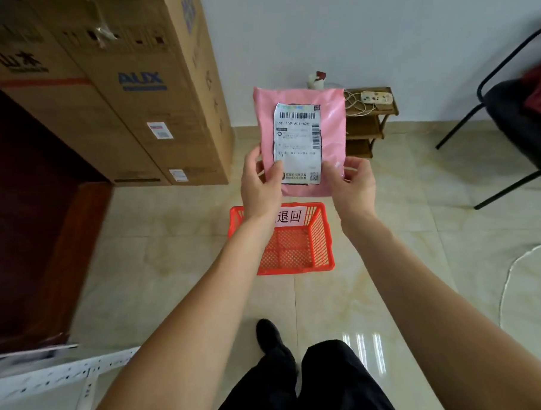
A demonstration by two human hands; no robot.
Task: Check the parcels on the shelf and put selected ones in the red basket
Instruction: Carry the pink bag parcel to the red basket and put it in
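Black trousers (326,385) stand on glossy tiles (388,237) behind the red basket (295,244). Cardboard boxes (119,96) rise far-left of it. Above it, left hand (260,186) and right hand (352,185) pinch an upright pink parcel (303,135) by its lower corners.

head | forward-down, near hands | floor (179,270) below

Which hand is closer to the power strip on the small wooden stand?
Right. The right hand grips the pink parcel at its lower right corner, below the power strip. The left hand holds the parcel's lower left edge, farther away.
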